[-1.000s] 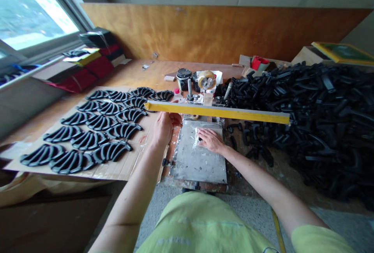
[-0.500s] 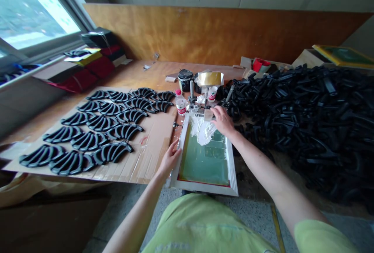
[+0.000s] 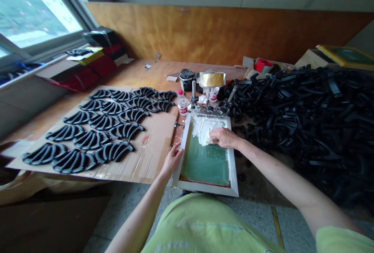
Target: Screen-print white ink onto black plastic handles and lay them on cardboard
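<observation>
A framed green screen [image 3: 207,167] lies in front of me, with its pale metal frame [image 3: 234,177] around it. White paste [image 3: 203,128] is spread over the screen's far part. At the frame's left side, my left hand [image 3: 173,160] grips the edge with its fingers and thumb. My right hand [image 3: 225,138] is over the right part of the paste, its fingers closed; what they hold is mostly hidden and smeared with white. Metal clamps [image 3: 209,109] stand at the frame's far end.
Rows of black curved parts [image 3: 90,138] lie on cardboard [image 3: 154,144] at the left. A large heap of black parts [image 3: 309,116] covers the right. Behind the clamps are a red-capped bottle [image 3: 182,104], a dark tub [image 3: 187,79] and a roll of tape [image 3: 212,79].
My right hand has moved nearer to me, from the screen's far end onto the paste, and its fingers have closed. The pale block by its fingers no longer shows there. My left hand has closed on the edge.
</observation>
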Available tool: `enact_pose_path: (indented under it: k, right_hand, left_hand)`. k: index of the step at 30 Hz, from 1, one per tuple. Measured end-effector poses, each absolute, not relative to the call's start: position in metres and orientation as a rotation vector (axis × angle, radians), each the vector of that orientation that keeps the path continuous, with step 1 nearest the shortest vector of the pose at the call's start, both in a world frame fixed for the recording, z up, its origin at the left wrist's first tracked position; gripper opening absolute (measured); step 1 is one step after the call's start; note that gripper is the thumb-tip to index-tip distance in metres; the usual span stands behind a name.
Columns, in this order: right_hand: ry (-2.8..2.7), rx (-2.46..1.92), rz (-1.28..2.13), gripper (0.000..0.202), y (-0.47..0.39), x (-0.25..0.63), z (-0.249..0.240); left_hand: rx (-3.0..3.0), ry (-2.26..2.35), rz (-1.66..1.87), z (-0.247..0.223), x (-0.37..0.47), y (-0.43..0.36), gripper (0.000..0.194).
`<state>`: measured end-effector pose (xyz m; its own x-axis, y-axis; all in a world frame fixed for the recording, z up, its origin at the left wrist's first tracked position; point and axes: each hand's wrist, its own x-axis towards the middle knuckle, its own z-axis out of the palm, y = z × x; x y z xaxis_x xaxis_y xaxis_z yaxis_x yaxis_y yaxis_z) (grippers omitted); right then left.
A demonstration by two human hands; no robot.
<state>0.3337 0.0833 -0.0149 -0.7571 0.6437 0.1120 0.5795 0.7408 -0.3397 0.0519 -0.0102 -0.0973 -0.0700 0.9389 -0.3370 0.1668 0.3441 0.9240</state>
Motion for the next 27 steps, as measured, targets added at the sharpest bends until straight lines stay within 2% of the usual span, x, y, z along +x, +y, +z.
enact_pose_path:
  k: [2, 5, 8, 11, 14, 16, 18, 21, 24, 27]
  right_hand:
    - [-2.597, -1.084, 0.351, 0.014, 0.086, 0.330, -0.018]
    - [-2.518, -1.036, 0.219, 0.024, 0.075, 0.326, -0.031]
    - [-2.557, -0.922, 0.264, 0.025, 0.062, 0.327, -0.037]
    - [-2.485, -1.102, 0.330, 0.019, 0.077, 0.322, -0.022]
    - [-2.345, -1.377, 0.296, 0.046, 0.117, 0.317, 0.004]
    - [-2.251, -1.520, 0.250, 0.057, 0.142, 0.327, 0.018]
    - [-2.107, -1.636, 0.224, 0.046, 0.156, 0.352, 0.024]
    - [-1.836, -1.814, 0.242, 0.028, 0.148, 0.397, 0.015]
    - [-1.840, -1.863, 0.323, 0.029, 0.117, 0.415, -0.015]
    - [-2.090, -1.696, 0.424, 0.041, 0.085, 0.394, -0.046]
  left_hand:
    - [1.042, 1.505, 0.891, -0.095, 0.052, -0.010, 0.065]
    - [1.023, 1.496, 0.909, -0.092, 0.053, -0.011, 0.066]
    - [0.990, 1.472, 0.911, -0.086, 0.054, -0.012, 0.069]
    - [0.945, 1.430, 0.906, -0.071, 0.054, -0.012, 0.075]
    - [0.906, 1.366, 0.916, -0.041, 0.052, -0.012, 0.078]
    - [0.905, 1.359, 0.941, -0.016, 0.051, -0.009, 0.070]
    - [0.941, 1.370, 1.009, 0.010, 0.054, -0.002, 0.061]
    - [1.002, 1.290, 1.240, 0.041, 0.063, 0.018, 0.058]
    - [0.999, 1.153, 1.418, 0.060, 0.074, 0.046, 0.057]
    - [0.909, 1.112, 1.445, 0.063, 0.083, 0.064, 0.054]
